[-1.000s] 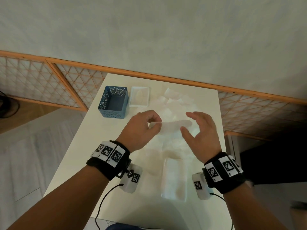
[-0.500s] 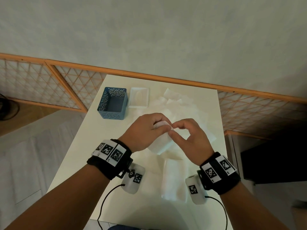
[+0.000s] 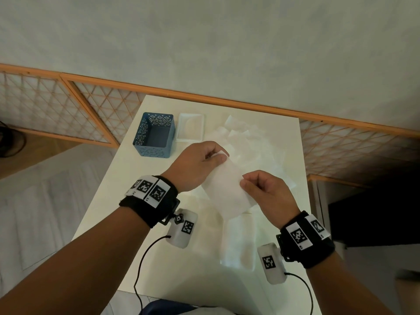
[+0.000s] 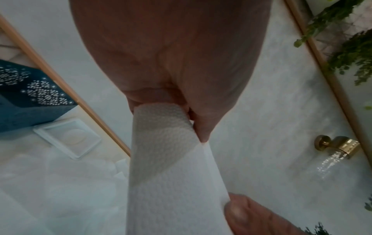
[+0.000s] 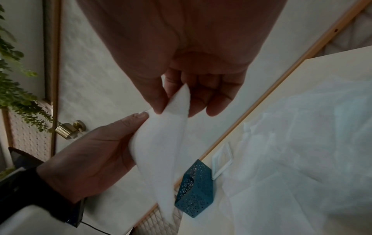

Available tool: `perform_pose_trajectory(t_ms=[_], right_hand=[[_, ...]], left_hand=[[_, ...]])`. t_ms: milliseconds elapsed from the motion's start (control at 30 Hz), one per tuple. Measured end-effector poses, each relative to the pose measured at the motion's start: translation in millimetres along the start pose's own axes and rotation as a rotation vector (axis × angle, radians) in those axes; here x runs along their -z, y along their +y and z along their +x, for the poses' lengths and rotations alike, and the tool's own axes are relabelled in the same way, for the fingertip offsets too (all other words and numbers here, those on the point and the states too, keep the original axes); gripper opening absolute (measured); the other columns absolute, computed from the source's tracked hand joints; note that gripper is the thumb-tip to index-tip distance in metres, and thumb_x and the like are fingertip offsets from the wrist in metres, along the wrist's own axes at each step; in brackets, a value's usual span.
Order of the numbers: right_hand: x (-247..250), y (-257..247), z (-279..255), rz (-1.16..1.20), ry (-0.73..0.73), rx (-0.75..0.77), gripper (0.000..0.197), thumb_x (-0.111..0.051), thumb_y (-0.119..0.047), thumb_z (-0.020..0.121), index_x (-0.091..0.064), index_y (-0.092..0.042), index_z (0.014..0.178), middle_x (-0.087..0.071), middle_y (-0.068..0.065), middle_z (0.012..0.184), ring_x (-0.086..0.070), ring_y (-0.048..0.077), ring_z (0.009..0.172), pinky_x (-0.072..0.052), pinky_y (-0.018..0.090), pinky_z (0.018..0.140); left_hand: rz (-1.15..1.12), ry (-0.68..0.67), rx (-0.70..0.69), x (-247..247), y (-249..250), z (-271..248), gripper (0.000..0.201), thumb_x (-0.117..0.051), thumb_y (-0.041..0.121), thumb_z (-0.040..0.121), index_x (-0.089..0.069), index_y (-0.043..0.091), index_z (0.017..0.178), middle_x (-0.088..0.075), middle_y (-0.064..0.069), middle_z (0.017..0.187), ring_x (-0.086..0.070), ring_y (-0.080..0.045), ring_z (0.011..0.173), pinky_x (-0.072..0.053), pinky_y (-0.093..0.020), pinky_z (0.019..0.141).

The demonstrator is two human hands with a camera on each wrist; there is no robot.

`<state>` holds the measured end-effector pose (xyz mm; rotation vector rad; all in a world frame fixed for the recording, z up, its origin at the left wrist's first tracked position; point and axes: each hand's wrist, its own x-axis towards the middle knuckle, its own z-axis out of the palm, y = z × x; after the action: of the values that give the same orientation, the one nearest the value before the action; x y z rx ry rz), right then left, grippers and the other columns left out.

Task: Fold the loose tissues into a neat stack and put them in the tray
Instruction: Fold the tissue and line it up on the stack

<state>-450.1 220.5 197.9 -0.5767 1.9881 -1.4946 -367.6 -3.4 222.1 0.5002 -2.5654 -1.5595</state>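
Both hands hold one white folded tissue (image 3: 227, 189) up above the table. My left hand (image 3: 216, 156) pinches its far top corner between thumb and fingers; the left wrist view shows that pinch (image 4: 191, 120) on the dimpled tissue (image 4: 171, 174). My right hand (image 3: 244, 181) pinches the tissue's right edge, seen close in the right wrist view (image 5: 175, 103). Loose tissues (image 3: 250, 144) lie spread over the far right of the table. A stack of folded tissues (image 3: 238, 242) lies near the front edge. The shallow white tray (image 3: 190, 130) sits at the back.
A blue perforated basket (image 3: 154, 135) stands left of the tray. The white table (image 3: 127, 201) has bare surface along its left side. A wooden lattice rail (image 3: 68, 110) runs behind the table. Cables hang from both wrist cameras at the near edge.
A second ago the hands held the tissue stretched between them. They met and brought its ends together. Now they are apart again, the right hand lower, with the folded tissue hanging between them.
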Motion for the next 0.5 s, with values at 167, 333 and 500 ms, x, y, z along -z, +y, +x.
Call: perform_pose_trajectory(t_ms=[167, 333, 500], right_hand=[[-0.6, 19.8, -13.8, -0.061, 0.094, 0.001, 0.009, -0.071, -0.016, 0.098, -0.074, -0.02, 0.09, -0.072, 0.009, 0.084, -0.061, 0.014, 0.072, -0.05, 0.023, 0.07], [-9.8, 45.1, -22.6, -0.263, 0.188, 0.019, 0.012, -0.07, -0.023, 0.096, -0.069, -0.03, 0.087, -0.067, -0.011, 0.076, -0.059, 0.011, 0.062, -0.049, 0.022, 0.063], [-21.0, 67.4, -33.6, -0.545, 0.08, 0.167, 0.003, -0.068, -0.03, 0.097, -0.065, -0.03, 0.096, -0.061, -0.015, 0.09, -0.058, 0.011, 0.071, -0.048, 0.023, 0.063]], left_hand=[[0.052, 0.186, 0.123, -14.2, -23.5, -4.0, 0.015, -0.069, 0.039, 0.099, -0.066, 0.025, 0.096, -0.068, 0.011, 0.09, -0.063, -0.006, 0.083, -0.048, -0.025, 0.074], [0.031, 0.13, 0.473, -49.4, -26.4, -22.1, 0.063, -0.055, 0.075, 0.092, -0.056, 0.014, 0.082, -0.07, 0.001, 0.077, -0.064, -0.022, 0.073, -0.048, -0.033, 0.07], [-0.236, -0.085, 0.647, -84.2, -29.1, -32.0, 0.064, -0.066, 0.073, 0.087, -0.07, 0.01, 0.097, -0.08, -0.002, 0.086, -0.075, -0.019, 0.074, -0.057, -0.037, 0.074]])
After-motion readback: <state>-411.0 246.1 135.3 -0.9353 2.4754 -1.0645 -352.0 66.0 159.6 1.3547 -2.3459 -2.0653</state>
